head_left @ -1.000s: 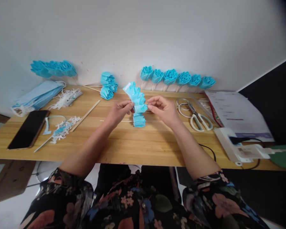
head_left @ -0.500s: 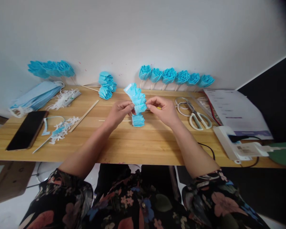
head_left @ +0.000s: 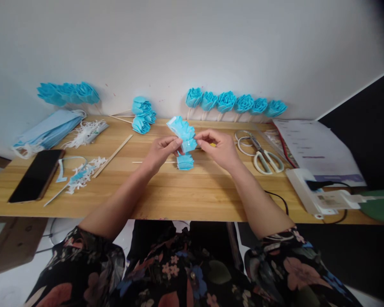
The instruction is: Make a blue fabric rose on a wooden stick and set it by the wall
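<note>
A light-blue strip with a scalloped, petal-like edge (head_left: pixel 183 130) is held up above the table between my hands. My left hand (head_left: pixel 164 152) pinches its lower left side between thumb and fingers. At its right edge my right hand (head_left: pixel 219 147) closes thumb and forefinger on the tip of a petal. Just below, a blue flower head on a thin stick (head_left: pixel 185 162) lies on the table, its stick pointing left. A small yellow thing (head_left: pixel 213 145) shows partly behind my right fingers; its kind is hidden.
Blue flowers (head_left: pixel 226 101) lean along the wall, with a further bunch (head_left: pixel 142 114) left of centre. Scissors (head_left: pixel 265 154) and a power strip (head_left: pixel 312 194) lie right. Left are face masks (head_left: pixel 49 129), white ear loops (head_left: pixel 86 131), wooden sticks (head_left: pixel 113 156) and a phone (head_left: pixel 35 175).
The strip has come down slightly and looks shorter, its lower end drawn up between my fingers. Both hands stay nearly in place.
</note>
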A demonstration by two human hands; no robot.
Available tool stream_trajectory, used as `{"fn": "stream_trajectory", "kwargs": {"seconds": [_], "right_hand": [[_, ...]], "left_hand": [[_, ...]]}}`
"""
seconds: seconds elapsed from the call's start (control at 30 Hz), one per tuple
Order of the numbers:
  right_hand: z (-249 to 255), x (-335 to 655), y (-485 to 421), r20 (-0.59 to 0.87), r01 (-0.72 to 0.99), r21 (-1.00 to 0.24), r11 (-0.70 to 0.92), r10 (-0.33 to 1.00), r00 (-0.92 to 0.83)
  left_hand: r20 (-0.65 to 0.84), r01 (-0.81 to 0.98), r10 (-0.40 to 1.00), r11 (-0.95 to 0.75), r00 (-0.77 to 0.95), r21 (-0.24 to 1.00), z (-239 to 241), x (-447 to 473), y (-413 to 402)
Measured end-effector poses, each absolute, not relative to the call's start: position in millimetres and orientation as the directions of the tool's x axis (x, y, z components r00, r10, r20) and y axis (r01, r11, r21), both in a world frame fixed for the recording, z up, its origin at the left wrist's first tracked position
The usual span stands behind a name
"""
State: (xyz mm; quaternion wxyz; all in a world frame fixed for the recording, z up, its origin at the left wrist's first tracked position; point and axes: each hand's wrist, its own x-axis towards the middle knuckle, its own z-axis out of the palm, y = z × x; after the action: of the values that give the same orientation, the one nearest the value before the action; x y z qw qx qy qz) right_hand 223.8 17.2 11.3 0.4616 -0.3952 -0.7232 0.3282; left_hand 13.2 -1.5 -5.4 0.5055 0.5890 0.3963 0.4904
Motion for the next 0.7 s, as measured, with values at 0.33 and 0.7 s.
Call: {"fn": "stream_trajectory", "kwargs": {"seconds": [0.33, 0.7], "right_hand": [[12.3, 222.9, 15.8, 0.403, 0.267, -0.842, 0.468, 0.876, -0.266], [14.7, 222.5, 12.2, 0.447, 0.262, -0.812, 0.522, 0.844, -0.298]], "left_hand": [[0.137, -0.058, 0.98, -0.13, 0.147, 0.99, -7.5, 14.2, -0.5], [0.1, -0.299, 0.985, -0.054, 0.142, 0.953, -14.7, 15.0, 3.0]]}}
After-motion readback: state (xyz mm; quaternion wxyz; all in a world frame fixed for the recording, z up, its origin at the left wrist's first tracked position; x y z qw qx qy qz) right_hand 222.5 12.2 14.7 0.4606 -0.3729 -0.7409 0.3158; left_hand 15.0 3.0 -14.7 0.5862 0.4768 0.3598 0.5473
